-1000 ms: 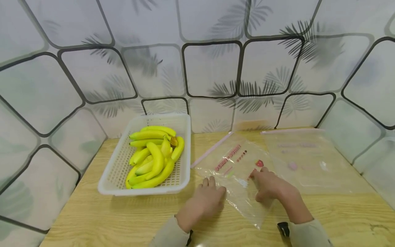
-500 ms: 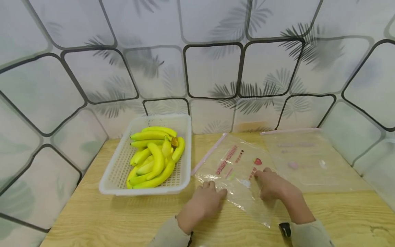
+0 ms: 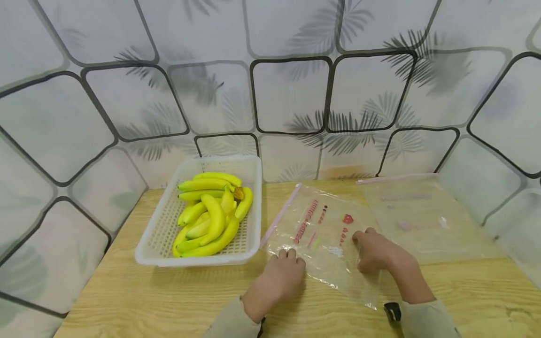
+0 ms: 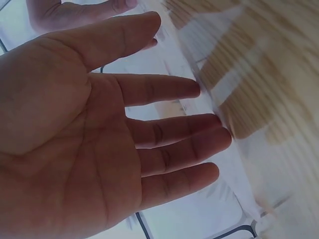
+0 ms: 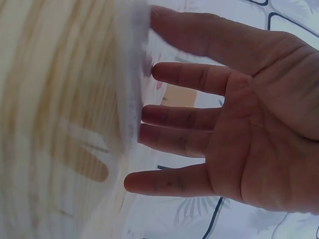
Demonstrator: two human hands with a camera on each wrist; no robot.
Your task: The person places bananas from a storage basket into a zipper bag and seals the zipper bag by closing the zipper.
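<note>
A clear zip bag (image 3: 317, 256) with a pink slider strip, red lettering and a strawberry print lies flat and slanted on the table. My left hand (image 3: 280, 277) touches its near left edge with the fingertips. On the bag's right side rest the fingertips of my right hand (image 3: 382, 253). In the left wrist view the left hand's fingers (image 4: 174, 137) are nearly straight and spread. The right wrist view likewise shows extended fingers (image 5: 184, 74), with the tips against the film. Neither hand pinches anything visible.
A white perforated basket (image 3: 145, 251) stands at the left with several yellow bananas (image 3: 215, 220) in it. A second clear zip bag (image 3: 460, 234) lies flat at the right. Behind the wooden table (image 3: 169, 300) rises a patterned wall covering (image 3: 291, 94).
The slanted bag has turned counter-clockwise: the far end of its strip moved left, and its near corner moved right. Both hands stayed on it, the right shifting slightly right.
</note>
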